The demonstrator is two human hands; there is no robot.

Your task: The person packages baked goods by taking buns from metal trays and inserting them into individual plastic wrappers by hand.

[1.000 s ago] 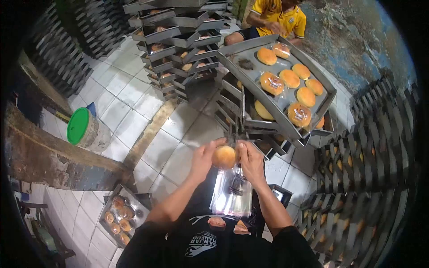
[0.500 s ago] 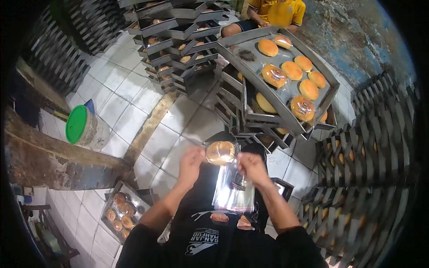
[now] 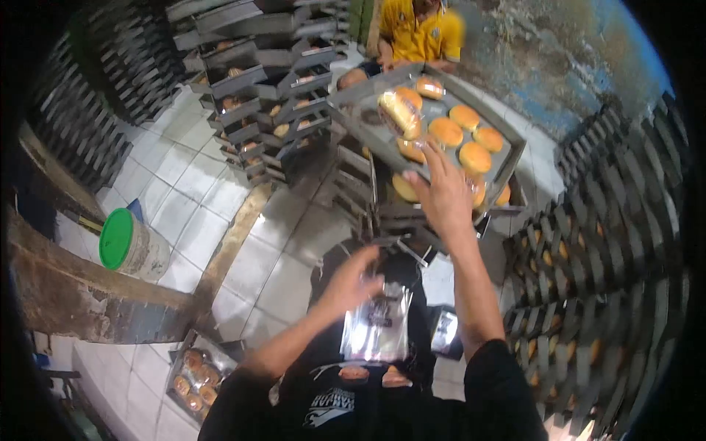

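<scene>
My right hand (image 3: pixel 445 195) reaches over the metal tray (image 3: pixel 507 165) with its fingers spread. Just beyond its fingertips is a bun in a clear plastic bag (image 3: pixel 399 114), tilted over the tray's left part; it looks released. Several golden buns (image 3: pixel 446 132) lie in the tray, some wrapped, and my hand hides part of them. My left hand (image 3: pixel 353 283), a little blurred, hovers beside a stack of clear printed plastic bags (image 3: pixel 376 327) on my lap. Its fingers look apart, and I see nothing held in them.
Stacked trays of buns (image 3: pixel 257 95) rise ahead, and more tray stacks (image 3: pixel 588 250) line the right. A person in a yellow shirt (image 3: pixel 419 33) sits behind the tray. At left are a green-lidded bucket (image 3: pixel 140 246) and a wooden beam (image 3: pixel 110 301). Wrapped buns (image 3: pixel 198 371) lie lower left.
The bagged bun between both hands has gone up to the tray with my right hand, which now looks free of it. My left hand has moved down and right, near the bags.
</scene>
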